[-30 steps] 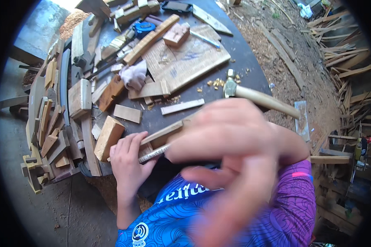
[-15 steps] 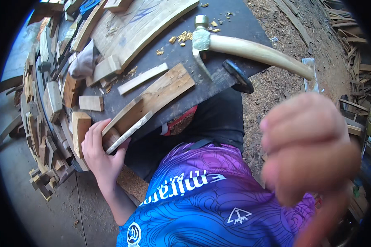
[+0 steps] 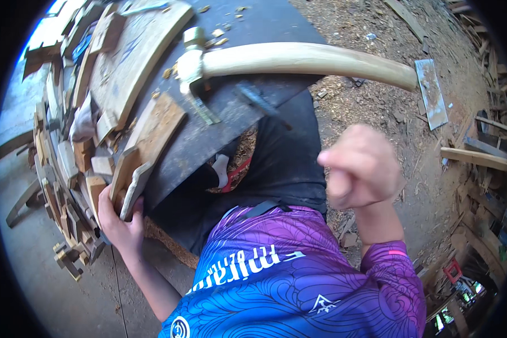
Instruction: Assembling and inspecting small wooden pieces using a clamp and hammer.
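My left hand (image 3: pixel 118 222) is wrapped round the near end of a wooden piece (image 3: pixel 160 127) on the dark tabletop, thumb on one side and fingers on the other. The piece looks like a board with a shorter strip on each side; how they join is hidden. Above my right thigh, apart from everything, my right hand (image 3: pixel 366 166) is curled into a blurred fist. Whether it holds anything small does not show. A claw hammer (image 3: pixel 310 59) lies across the tabletop, its pale wooden handle sticking out past the right edge. Near its claw is a dark, blurred tool (image 3: pixel 263 105).
The dark tabletop (image 3: pixel 231 129) ends close to my legs. A large curved board (image 3: pixel 143 62), a grey cloth (image 3: pixel 84 121) and small blocks sit on its left, with piled offcuts (image 3: pixel 67 163) beyond. Wood shavings (image 3: pixel 343 104) cover the ground, where a flat metal-looking strip (image 3: pixel 432 93) lies.
My view has shifted, so the table and hammer appear turned and further left. My right fist has moved up and away from the camera. My left hand keeps hold of the wooden piece.
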The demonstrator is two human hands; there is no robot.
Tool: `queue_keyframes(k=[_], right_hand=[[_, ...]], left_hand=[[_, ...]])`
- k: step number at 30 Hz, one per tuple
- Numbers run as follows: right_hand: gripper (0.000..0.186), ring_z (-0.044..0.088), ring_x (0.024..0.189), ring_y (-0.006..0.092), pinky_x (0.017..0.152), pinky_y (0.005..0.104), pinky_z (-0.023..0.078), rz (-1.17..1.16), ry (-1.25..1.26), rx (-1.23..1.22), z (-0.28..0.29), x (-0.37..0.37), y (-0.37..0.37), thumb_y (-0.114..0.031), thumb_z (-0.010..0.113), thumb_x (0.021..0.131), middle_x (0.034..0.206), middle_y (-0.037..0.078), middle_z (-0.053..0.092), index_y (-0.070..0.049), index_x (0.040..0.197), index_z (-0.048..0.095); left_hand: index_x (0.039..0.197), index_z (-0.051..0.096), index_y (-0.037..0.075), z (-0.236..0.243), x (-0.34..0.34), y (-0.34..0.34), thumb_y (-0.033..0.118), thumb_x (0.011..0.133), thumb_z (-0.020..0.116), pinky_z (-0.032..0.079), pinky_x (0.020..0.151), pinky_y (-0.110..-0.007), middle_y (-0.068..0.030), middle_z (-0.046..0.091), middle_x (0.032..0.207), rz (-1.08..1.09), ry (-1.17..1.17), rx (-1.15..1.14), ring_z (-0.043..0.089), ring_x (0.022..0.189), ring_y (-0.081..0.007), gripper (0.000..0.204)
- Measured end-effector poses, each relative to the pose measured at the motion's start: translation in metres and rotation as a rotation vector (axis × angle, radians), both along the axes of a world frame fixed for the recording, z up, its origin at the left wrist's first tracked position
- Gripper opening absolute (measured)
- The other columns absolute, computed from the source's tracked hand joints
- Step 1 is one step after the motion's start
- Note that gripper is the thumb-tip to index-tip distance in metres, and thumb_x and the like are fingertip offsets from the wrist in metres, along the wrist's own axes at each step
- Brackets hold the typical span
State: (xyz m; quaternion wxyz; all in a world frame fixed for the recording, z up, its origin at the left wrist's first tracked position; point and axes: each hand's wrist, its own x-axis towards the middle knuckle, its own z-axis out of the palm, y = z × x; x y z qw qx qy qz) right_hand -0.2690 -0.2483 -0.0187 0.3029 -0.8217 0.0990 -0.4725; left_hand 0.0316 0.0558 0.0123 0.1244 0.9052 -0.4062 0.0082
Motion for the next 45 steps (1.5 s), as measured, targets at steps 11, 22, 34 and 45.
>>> queue_keyframes(k=[11, 22, 34, 45], right_hand=[[0.016, 0.064, 0.064, 0.0301, 0.060, 0.0448, 0.052, -0.073, 0.454, 0.263, -0.193, -0.046, 0.067, -0.020, 0.068, 0.072, 0.064, 0.007, 0.060, -0.011, 0.066, 0.058], [0.014, 0.066, 0.063, 0.0332, 0.058, 0.0478, 0.052, -0.084, 0.334, 0.366, -0.208, -0.053, 0.060, -0.018, 0.067, 0.073, 0.064, 0.010, 0.061, -0.011, 0.066, 0.057], [0.005, 0.064, 0.060, 0.0339, 0.056, 0.0450, 0.051, -0.024, 0.477, 0.345, -0.198, -0.054, 0.049, -0.012, 0.062, 0.073, 0.064, 0.013, 0.061, -0.009, 0.069, 0.061], [0.012, 0.066, 0.063, 0.0363, 0.058, 0.0460, 0.052, -0.016, 0.710, 0.272, -0.186, -0.029, 0.040, -0.016, 0.062, 0.078, 0.065, 0.015, 0.060, -0.008, 0.070, 0.060]], left_hand=[[0.135, 0.062, -0.001, -0.018, 0.017, 0.023, 0.029, 0.094, 0.077, 0.052, 0.094, -0.046, -0.0230, 0.072, 0.118, 0.037, -0.242, 0.056, 0.070, 0.110, -0.0404, 0.053], [0.132, 0.064, 0.000, -0.015, 0.014, 0.020, 0.033, 0.084, 0.085, 0.052, 0.091, -0.050, -0.0242, 0.072, 0.115, 0.083, -0.323, 0.055, 0.068, 0.105, -0.0457, 0.062], [0.114, 0.068, 0.008, -0.004, -0.013, -0.006, 0.042, 0.070, 0.089, 0.052, 0.083, -0.046, -0.0113, 0.070, 0.101, 0.039, -0.294, -0.047, 0.068, 0.093, -0.0346, 0.060], [0.133, 0.062, 0.008, 0.028, -0.005, -0.009, 0.051, 0.075, 0.087, 0.048, 0.094, -0.047, -0.0129, 0.065, 0.124, -0.068, 0.012, -0.009, 0.063, 0.114, -0.0326, 0.077]])
